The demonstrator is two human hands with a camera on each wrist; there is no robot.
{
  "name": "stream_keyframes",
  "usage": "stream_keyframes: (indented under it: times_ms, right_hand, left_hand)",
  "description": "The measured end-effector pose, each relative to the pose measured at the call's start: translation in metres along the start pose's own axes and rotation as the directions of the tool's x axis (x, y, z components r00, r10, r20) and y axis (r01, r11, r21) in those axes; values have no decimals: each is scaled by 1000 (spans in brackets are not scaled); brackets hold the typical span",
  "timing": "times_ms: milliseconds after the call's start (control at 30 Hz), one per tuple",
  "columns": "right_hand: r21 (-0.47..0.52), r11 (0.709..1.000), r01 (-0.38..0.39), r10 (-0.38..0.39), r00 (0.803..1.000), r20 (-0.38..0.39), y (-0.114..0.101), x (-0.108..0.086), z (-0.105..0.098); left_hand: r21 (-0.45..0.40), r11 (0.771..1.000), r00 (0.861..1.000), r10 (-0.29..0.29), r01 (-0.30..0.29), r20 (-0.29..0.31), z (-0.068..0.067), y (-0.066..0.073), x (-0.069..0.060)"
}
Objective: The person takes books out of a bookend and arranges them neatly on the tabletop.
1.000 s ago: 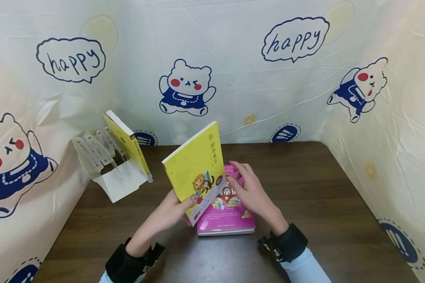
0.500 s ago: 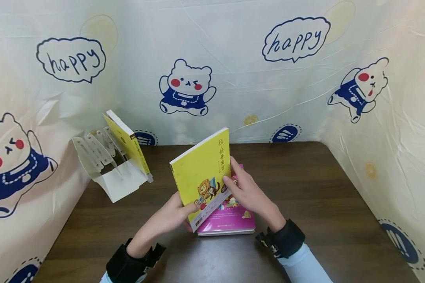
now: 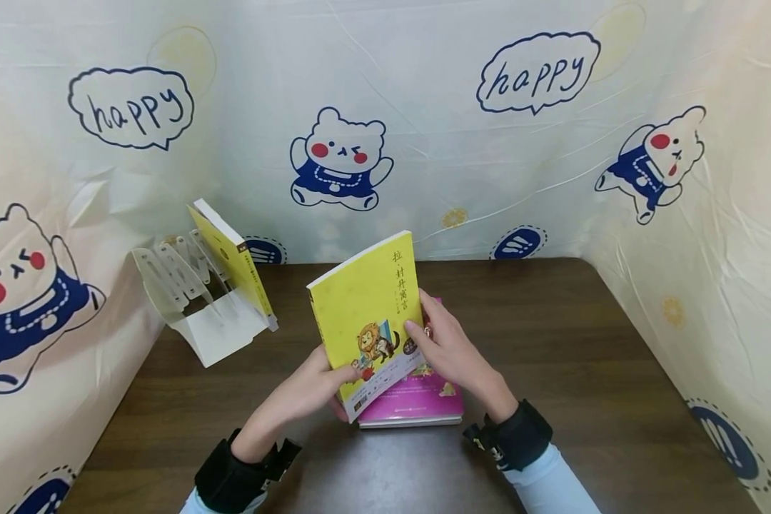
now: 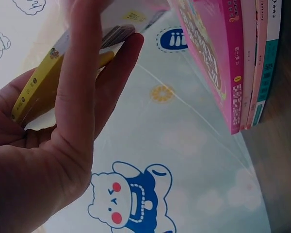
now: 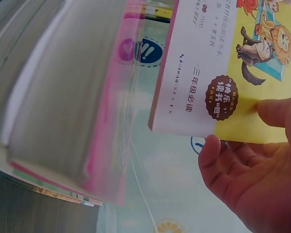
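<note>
A yellow paperback book is held tilted above a stack of books, its cover with a lion picture facing up. My left hand grips its lower left edge, thumb on the cover and fingers beneath. At the right edge my right hand pinches it; the right wrist view shows the thumb on the cover and the fingers underneath. Beneath lies a pink book, partly covered by the yellow one. In the left wrist view the pink book tops several books, including a white and teal one.
On the left of the dark wooden table stands a white bookend rack with upright dividers. Another yellow book leans upright at its right side. A printed curtain closes off the back and both sides.
The yellow book has shifted slightly right and toward me. My right hand has gone from over the pink book to pinching the yellow book's right edge. The stack and rack have stayed put.
</note>
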State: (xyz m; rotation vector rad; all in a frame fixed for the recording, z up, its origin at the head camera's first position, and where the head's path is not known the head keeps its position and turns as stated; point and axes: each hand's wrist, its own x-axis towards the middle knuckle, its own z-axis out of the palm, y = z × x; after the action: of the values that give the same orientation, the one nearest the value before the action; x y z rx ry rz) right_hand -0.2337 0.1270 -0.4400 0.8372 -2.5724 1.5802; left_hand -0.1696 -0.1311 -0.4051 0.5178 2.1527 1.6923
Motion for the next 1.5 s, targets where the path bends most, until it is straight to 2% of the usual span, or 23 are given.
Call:
stream_keyframes:
  times_ms: [200, 500, 767, 867, 1033, 1100, 1500]
  right_hand:
    - [-1, 1000, 16, -16, 1000, -19, 0, -1, 1]
    - [9, 1000, -23, 24, 999, -37, -2, -3, 1]
    - [35, 998, -55, 57, 996, -61, -2, -6, 1]
    - [51, 997, -65, 68, 995, -68, -2, -6, 2]
    - [71, 995, -74, 79, 994, -71, -4, -7, 4]
    - [81, 994, -76, 81, 994, -67, -4, -7, 4]
    - [101, 992, -73, 80, 995, -66, -2, -9, 6]
  left_hand:
    - [-33, 999, 998, -2, 1, -55, 1, 0, 0]
    - [-13, 998, 990, 59, -61, -130, 4, 4, -1]
    - [19, 999, 979, 36, -33, -202, 4, 3, -1]
    - [28, 999, 970, 30, -24, -240, 4, 3, 0]
    - [34, 999, 949, 14, -3, -316, 4, 5, 1]
    - [28, 1000, 947, 4, 6, -322, 4, 6, 1]
    - [20, 1000, 956, -17, 24, -291, 2, 8, 6]
